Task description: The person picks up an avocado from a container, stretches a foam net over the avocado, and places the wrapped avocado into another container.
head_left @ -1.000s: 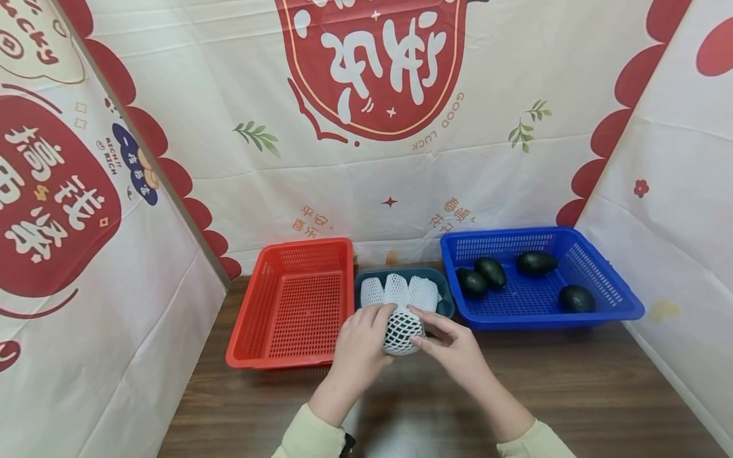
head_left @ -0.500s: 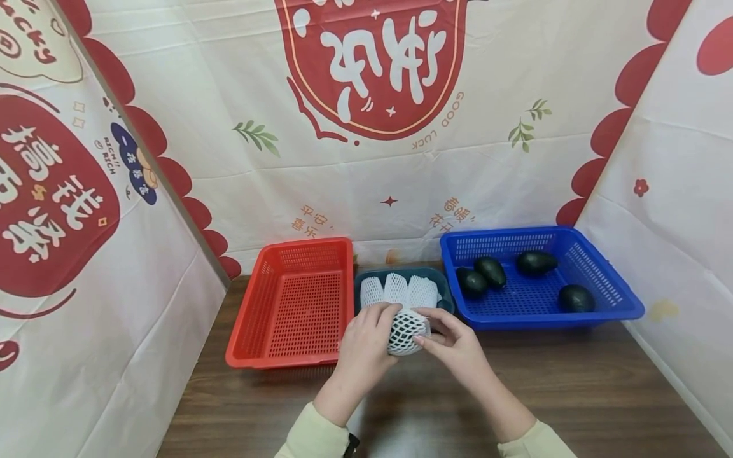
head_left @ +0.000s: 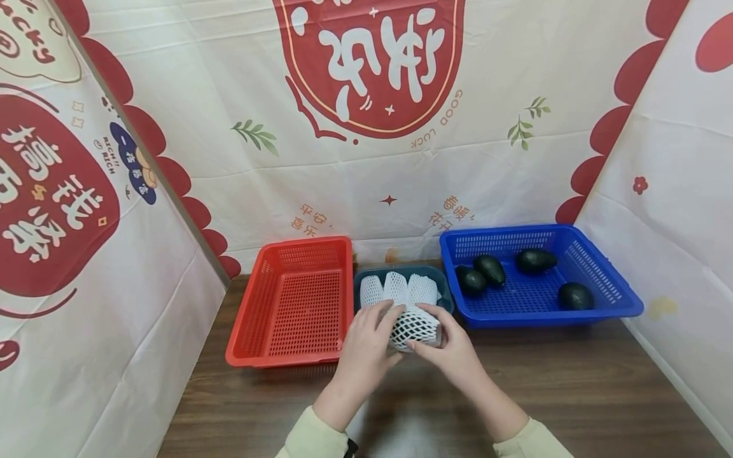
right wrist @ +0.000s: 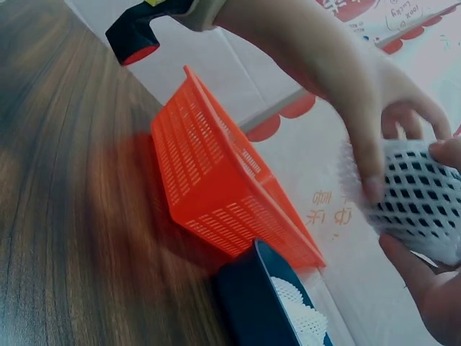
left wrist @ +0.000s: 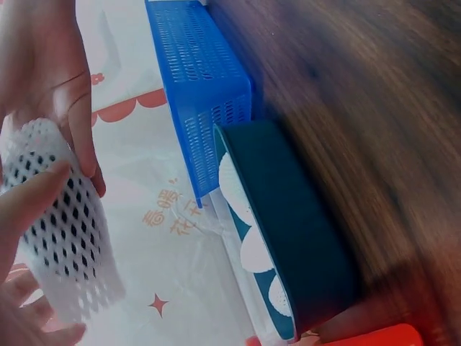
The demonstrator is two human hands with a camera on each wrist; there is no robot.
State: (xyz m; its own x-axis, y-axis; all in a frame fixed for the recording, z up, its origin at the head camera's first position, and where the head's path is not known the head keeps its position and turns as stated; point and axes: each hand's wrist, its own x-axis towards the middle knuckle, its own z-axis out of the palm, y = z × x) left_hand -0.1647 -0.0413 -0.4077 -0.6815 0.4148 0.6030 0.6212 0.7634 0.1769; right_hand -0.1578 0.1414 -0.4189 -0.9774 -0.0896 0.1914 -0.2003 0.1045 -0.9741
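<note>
Both hands hold a white foam net sleeve (head_left: 415,327) above the table, with a dark avocado (left wrist: 66,234) showing through its mesh. My left hand (head_left: 366,343) grips it from the left side, thumb and fingers around the net. On the other side my right hand (head_left: 455,350) pinches the sleeve's end between thumb and fingers. Behind them stands a dark green bin (left wrist: 302,223) holding several white foam nets (head_left: 396,289). The hands hide the bin's front part in the head view.
A red perforated basket (head_left: 243,324) stands left of the bin, with nothing inside. To the right, a blue basket (head_left: 544,318) holds several avocados (head_left: 536,260). A printed cloth (head_left: 366,184) rises behind them, and the wooden table (head_left: 572,388) extends in front.
The sleeved avocado has shifted slightly right, and the net now stretches further over toward my right hand. My right fingers have spread along its right end.
</note>
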